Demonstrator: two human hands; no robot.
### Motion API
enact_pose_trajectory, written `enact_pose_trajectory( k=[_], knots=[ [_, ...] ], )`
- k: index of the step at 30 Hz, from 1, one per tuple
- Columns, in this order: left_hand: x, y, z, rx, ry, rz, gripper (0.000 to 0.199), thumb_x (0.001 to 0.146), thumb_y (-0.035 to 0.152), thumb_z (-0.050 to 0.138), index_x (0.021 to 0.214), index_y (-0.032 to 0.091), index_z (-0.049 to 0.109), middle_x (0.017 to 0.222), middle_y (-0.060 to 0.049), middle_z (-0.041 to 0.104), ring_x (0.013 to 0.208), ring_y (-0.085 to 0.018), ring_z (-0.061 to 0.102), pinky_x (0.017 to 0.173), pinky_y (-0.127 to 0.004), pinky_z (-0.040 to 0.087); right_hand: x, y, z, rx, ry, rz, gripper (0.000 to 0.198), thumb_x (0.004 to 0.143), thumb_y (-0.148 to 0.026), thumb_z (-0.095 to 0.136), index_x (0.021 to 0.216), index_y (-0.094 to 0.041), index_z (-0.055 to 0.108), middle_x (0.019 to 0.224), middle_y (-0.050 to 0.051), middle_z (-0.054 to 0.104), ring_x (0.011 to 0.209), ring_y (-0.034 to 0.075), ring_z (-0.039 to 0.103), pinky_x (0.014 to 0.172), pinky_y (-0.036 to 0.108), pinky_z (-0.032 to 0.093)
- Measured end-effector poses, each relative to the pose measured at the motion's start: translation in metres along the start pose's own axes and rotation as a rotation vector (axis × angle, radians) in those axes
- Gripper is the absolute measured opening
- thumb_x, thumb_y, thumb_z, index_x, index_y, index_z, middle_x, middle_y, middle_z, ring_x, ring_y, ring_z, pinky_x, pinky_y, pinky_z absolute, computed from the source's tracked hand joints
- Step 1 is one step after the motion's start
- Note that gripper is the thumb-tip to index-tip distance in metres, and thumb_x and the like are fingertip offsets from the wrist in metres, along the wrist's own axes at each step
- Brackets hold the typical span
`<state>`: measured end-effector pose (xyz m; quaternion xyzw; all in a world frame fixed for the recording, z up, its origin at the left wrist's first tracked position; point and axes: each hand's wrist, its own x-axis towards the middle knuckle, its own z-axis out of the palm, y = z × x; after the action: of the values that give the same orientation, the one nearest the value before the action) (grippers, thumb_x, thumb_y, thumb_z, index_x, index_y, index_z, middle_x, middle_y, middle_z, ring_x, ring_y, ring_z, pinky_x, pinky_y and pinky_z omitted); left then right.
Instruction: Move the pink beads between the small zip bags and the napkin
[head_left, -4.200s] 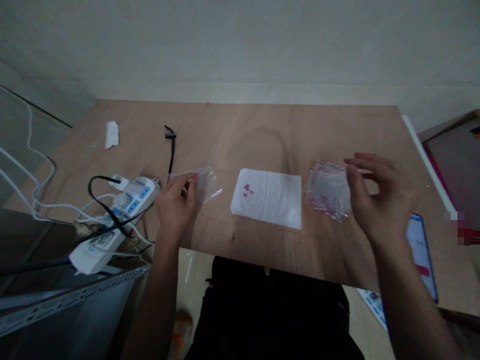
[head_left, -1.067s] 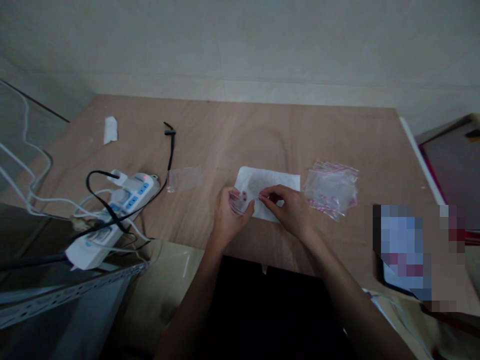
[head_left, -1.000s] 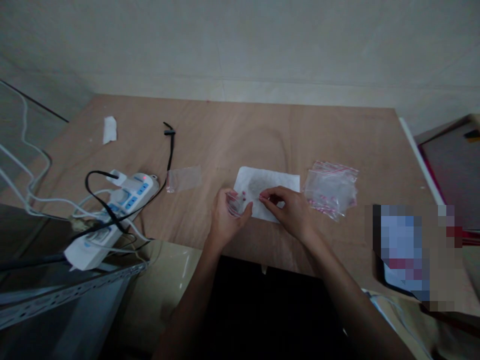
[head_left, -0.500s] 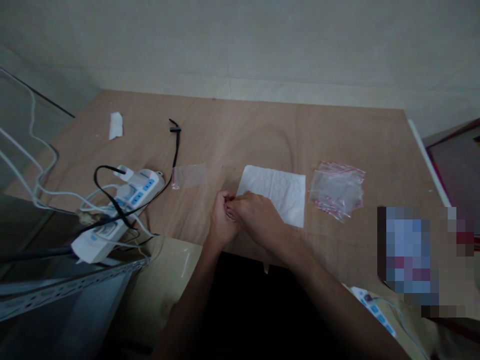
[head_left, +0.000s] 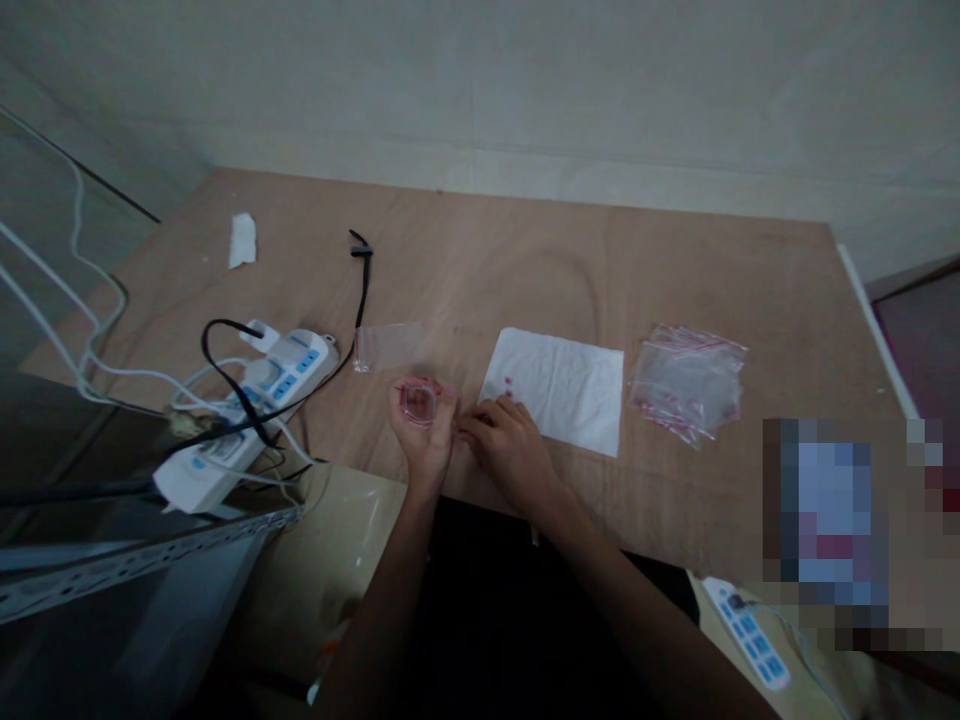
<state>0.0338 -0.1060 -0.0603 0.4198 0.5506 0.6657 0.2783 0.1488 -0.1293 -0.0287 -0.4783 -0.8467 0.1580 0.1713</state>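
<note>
My left hand, palm up above the table's near edge, has its fingers curled around a small clear plastic bag with a pinkish edge. Close by on its right, my right hand has its fingertips drawn together, over the lower left of a white cloth or tissue. Whether anything is between those fingertips I cannot make out. A few tiny pink-red pieces lie on the white sheet just beyond my right hand. Flat on the table beyond my left hand is another clear bag.
A pile of clear zip bags with red strips lies to the right. At left, a white power strip carries tangled cables, and a black cable runs up the wooden table. A white scrap sits far left.
My hands have come apart; the left moved left and turned, bringing the plastic bag into view. My right hand drew back slightly, and pink-red pieces now show on the white sheet.
</note>
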Motion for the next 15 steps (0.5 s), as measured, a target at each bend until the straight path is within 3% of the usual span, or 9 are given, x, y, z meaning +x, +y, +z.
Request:
enact_pose_trajectory(
  k=[4, 8, 12, 15],
  knots=[
    [0.000, 0.004, 0.001, 0.043, -0.022, 0.005, 0.035, 0.073, 0.040, 0.070, 0.084, 0.023, 0.042, 0.073, 0.004, 0.048, 0.065, -0.011, 0.053, 0.065, -0.026, 0.046, -0.002, 0.006, -0.005, 0.033, 0.076, -0.007, 0.016, 0.089, -0.015, 0.058, 0.094, -0.016, 0.073, 0.091, 0.011, 0.071, 0.088, 0.026, 0.060, 0.079, 0.040, 0.049],
    [-0.002, 0.012, 0.004, 0.105, -0.063, 0.062, 0.034, 0.074, 0.041, 0.068, 0.084, 0.023, 0.041, 0.074, 0.004, 0.048, 0.066, -0.011, 0.053, 0.065, -0.026, 0.046, -0.004, 0.039, -0.021, 0.052, 0.303, 0.192, 0.023, 0.092, -0.015, 0.051, 0.099, -0.017, 0.072, 0.093, 0.012, 0.070, 0.088, 0.025, 0.059, 0.081, 0.041, 0.049],
    [-0.010, 0.023, 0.011, 0.141, -0.119, 0.105, 0.037, 0.072, 0.040, 0.070, 0.086, 0.023, 0.041, 0.077, 0.003, 0.046, 0.064, -0.011, 0.049, 0.061, -0.026, 0.043, -0.002, 0.065, -0.035, -0.026, 0.273, 0.274, 0.023, 0.090, -0.013, 0.052, 0.095, -0.017, 0.074, 0.090, 0.012, 0.071, 0.085, 0.026, 0.059, 0.079, 0.044, 0.049],
    [-0.019, 0.030, 0.016, 0.169, -0.147, 0.092, 0.050, 0.067, 0.049, 0.075, 0.092, 0.023, 0.040, 0.081, 0.003, 0.042, 0.063, -0.011, 0.044, 0.057, -0.025, 0.041, -0.009, 0.057, -0.047, 0.072, 0.345, 0.248, 0.020, 0.091, -0.020, 0.055, 0.095, -0.018, 0.074, 0.096, 0.012, 0.071, 0.090, 0.026, 0.060, 0.080, 0.043, 0.049]
  ],
)
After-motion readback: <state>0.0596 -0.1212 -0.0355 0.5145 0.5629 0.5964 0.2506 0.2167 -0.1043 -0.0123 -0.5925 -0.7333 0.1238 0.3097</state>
